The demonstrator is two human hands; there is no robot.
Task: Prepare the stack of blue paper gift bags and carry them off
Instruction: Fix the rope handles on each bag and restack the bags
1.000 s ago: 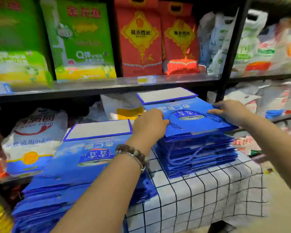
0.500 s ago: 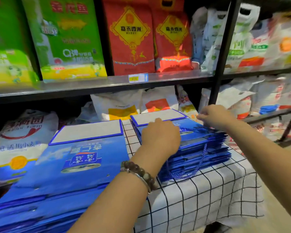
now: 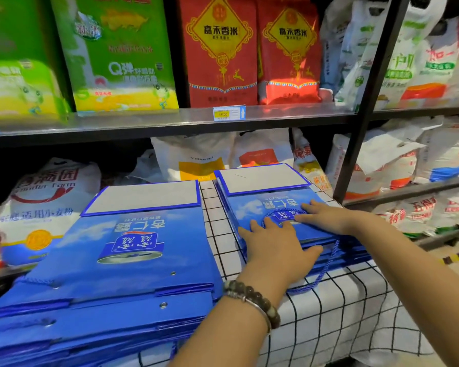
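With the left hand (image 3: 276, 250) spread flat, at 3 o'clock of a second blue pile (image 3: 133, 250), pressing down on the stack of blue paper gift bags (image 3: 252, 210) near its 6 o'clock edge. Laying the right hand (image 3: 326, 217) open-fingered toward the stack's 3 o'clock side, likely squaring and flattening it for lifting. Leaving a rope handle (image 3: 326, 271) dangling over the checked table (image 3: 342, 327) at 5 o'clock, probably worth tucking in first.
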